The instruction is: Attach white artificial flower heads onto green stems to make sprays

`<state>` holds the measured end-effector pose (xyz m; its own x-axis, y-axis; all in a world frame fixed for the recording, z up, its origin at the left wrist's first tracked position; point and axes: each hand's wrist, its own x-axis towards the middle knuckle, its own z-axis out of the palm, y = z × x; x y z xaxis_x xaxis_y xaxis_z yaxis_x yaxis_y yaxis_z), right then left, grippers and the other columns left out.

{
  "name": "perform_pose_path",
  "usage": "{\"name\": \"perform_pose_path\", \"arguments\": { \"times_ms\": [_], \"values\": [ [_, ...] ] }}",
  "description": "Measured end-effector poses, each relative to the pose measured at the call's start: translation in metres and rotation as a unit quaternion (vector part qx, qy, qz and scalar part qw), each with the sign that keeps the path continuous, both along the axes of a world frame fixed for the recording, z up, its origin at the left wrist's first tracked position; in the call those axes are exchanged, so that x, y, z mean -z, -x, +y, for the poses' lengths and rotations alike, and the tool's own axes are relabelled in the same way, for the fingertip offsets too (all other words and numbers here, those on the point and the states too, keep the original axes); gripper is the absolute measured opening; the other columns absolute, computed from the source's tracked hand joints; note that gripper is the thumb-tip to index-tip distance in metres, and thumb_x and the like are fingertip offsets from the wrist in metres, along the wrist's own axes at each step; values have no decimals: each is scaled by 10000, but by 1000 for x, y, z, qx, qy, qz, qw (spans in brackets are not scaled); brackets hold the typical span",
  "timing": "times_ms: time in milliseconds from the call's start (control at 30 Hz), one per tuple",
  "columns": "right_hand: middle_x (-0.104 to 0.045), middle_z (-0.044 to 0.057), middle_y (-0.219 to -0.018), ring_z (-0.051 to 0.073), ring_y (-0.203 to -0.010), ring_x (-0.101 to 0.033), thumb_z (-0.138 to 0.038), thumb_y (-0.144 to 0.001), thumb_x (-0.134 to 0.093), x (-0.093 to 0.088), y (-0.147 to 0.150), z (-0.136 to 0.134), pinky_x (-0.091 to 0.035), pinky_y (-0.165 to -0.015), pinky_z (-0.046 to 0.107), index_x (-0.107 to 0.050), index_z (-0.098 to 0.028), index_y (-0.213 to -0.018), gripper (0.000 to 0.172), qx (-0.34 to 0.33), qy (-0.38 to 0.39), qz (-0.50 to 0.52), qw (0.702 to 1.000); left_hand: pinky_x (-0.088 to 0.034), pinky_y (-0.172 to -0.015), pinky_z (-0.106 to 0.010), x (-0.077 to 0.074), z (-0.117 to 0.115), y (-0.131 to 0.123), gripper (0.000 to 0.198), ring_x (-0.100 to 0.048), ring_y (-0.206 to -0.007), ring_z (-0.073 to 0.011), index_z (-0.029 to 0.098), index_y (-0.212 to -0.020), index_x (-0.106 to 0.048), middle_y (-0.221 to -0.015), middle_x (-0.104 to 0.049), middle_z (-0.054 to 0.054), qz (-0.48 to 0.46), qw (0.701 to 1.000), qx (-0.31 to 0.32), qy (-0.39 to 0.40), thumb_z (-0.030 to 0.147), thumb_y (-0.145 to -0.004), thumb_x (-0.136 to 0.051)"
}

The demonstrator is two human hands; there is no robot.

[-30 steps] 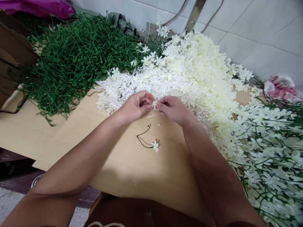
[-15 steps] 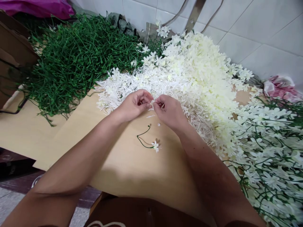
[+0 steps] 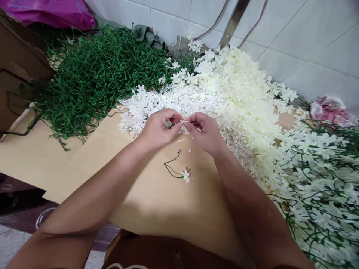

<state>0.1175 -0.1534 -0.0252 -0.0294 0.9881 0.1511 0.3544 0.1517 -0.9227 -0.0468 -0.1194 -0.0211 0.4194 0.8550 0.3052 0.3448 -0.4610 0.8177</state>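
Note:
My left hand [image 3: 162, 127] and my right hand [image 3: 204, 130] meet fingertip to fingertip over the front edge of a heap of white stamens [image 3: 179, 98]. Pinched between both is a small white flower stamen [image 3: 184, 121], its fine threads lying crosswise; the fingers cover part of it. Below them on the board lies a green artificial stem [image 3: 167, 167] with a white flower [image 3: 185, 175] at one end. A few loose white threads [image 3: 181, 141] and a tiny white bead-like piece [image 3: 190, 151] rest between the hands and that stem.
Green plastic stems [image 3: 112, 71] are heaped at the back left beside a cardboard box [image 3: 22, 52]. Loose cream petals [image 3: 241, 78] pile up at the back right, against the tiled wall [image 3: 291, 45]. Flowered stems [image 3: 316, 179] cover the right side. A pink-and-white bag [image 3: 333, 111] sits beyond.
The fingertips have come closer around the stamen, which now shows crosswise between them. The whole view has shifted slightly; the stem with the flower lies as before.

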Motion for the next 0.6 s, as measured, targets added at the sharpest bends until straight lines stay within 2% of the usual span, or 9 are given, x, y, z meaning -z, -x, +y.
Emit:
{"name": "perform_pose_path", "arguments": {
  "times_ms": [100,233,333,467,600],
  "values": [
    [-575,-6,-713,113,-647,-507,-371,-819,-615,-1,0,-2,-424,-637,285,-549,-197,-758,196,-2,-27,-8,1000,-456,-682,-270,-1,-3,-2,129,-563,-701,-139,152,-762,-627,-726,-637,-21,-19,1000,-9,21,277,-759,-594],
    [-590,-2,-726,125,-685,-527,-319,-832,-599,-3,1,-4,-447,-686,305,-542,-205,-754,149,-4,-61,-36,997,-467,-713,-272,-2,-4,-2,123,-579,-720,-137,154,-782,-640,-751,-669,-26,-32,999,-23,25,246,-769,-560],
    [-590,-2,-730,125,-687,-530,-290,-839,-583,-3,2,-4,-453,-696,311,-538,-209,-757,125,-1,-76,-38,996,-463,-708,-269,-5,-3,-1,141,-589,-736,-139,151,-800,-650,-778,-686,-36,-42,998,-7,48,258,-775,-563],
    [-586,-3,-722,127,-680,-534,-319,-842,-584,-2,3,-3,-456,-688,310,-536,-213,-761,141,5,-76,-30,997,-436,-647,-257,-5,0,0,167,-573,-700,-129,145,-816,-655,-757,-674,-37,-60,995,9,80,293,-769,-593],
    [-585,-2,-723,128,-677,-528,-396,-849,-585,0,5,-4,-449,-682,308,-537,-215,-760,207,17,-64,-43,997,-415,-608,-246,-2,1,-2,123,-535,-647,-111,151,-775,-637,-713,-655,-20,-74,993,-8,95,266,-743,-605]
  ]
}}
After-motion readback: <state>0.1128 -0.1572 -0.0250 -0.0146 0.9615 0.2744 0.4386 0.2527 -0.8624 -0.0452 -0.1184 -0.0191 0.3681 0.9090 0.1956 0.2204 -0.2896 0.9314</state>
